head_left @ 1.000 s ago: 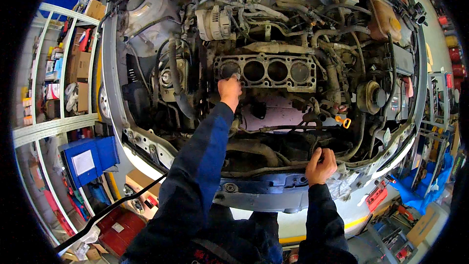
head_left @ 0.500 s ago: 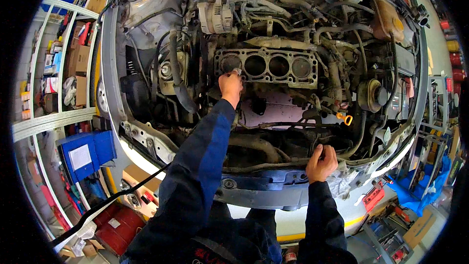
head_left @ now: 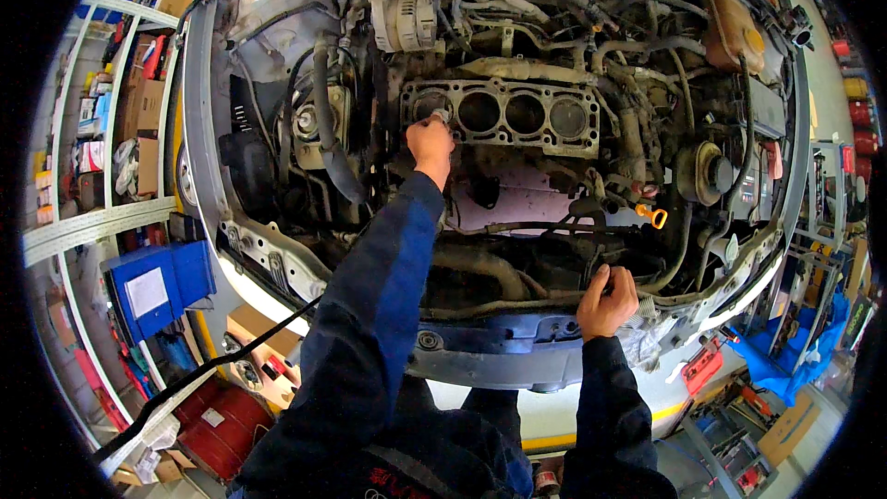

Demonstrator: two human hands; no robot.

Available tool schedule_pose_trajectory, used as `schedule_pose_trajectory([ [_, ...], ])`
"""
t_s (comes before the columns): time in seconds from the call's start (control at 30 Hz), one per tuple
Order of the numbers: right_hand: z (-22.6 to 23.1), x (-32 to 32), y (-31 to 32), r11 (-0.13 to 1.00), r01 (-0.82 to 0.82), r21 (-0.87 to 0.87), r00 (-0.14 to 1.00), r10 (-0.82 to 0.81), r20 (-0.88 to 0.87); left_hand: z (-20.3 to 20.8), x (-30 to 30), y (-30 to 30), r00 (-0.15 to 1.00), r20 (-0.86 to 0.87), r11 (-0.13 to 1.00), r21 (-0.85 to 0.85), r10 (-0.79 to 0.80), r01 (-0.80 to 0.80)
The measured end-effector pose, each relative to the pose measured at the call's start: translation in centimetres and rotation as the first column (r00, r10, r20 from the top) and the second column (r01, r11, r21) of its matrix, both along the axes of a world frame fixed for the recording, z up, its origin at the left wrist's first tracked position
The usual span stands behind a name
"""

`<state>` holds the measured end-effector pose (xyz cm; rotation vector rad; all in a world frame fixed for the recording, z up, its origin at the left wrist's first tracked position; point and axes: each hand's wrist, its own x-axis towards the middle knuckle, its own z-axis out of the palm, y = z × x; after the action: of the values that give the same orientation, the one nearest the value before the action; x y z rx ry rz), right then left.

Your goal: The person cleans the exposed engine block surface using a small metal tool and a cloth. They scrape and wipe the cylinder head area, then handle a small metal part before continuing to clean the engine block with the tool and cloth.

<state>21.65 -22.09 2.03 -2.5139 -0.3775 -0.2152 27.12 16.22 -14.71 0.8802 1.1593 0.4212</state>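
My left hand is stretched forward over the engine block, closed with the fingertips pinched on a small greyish piece. Too little of that piece shows to tell its kind. It touches or hovers just over the leftmost cylinder, at its near right side; the hand hides part of that rim. The block's flat top is bare, with its round bores in a row. My right hand is closed in a loose fist at the car's front crossmember. Whether anything lies inside its curled fingers is hidden.
An alternator and hoses surround the block. A yellow dipstick loop stands up right of it. Crumpled pale sheeting lies beside my right hand. Shelving stands left, with a red drum below; a black cable slants past my left arm.
My left hand has moved slightly farther forward over the leftmost cylinder. The whole view has shifted a little, so the engine sits higher in it. My right hand stays at the crossmember.
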Motion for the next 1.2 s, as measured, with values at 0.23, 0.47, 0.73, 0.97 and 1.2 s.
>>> schedule_pose_trajectory([
  [0.23,-0.2,0.0,-0.4,1.000,0.002,-0.013,1.000,-0.002,-0.011,0.4,0.2,-1.1,0.999,-0.033,1.000,-0.007,-0.015,0.015],
  [0.47,-0.6,-0.2,-0.3,1.000,0.008,-0.019,1.000,-0.008,-0.008,-1.7,-0.2,-0.3,0.996,-0.087,0.999,0.042,-0.019,0.023],
  [0.73,-0.7,-0.1,-0.5,1.000,0.016,-0.016,1.000,-0.016,-0.010,-1.9,-0.2,-1.2,0.989,-0.145,0.997,0.077,-0.008,0.020],
  [0.97,-0.4,0.1,0.0,0.999,0.012,0.034,1.000,-0.013,0.024,-1.5,0.2,-1.8,0.977,-0.215,0.992,0.121,-0.009,0.036],
  [1.2,-0.3,0.0,0.3,0.999,-0.002,0.042,1.000,0.001,0.014,-3.9,-0.9,-0.3,0.987,-0.162,0.990,0.139,-0.012,0.035],
])
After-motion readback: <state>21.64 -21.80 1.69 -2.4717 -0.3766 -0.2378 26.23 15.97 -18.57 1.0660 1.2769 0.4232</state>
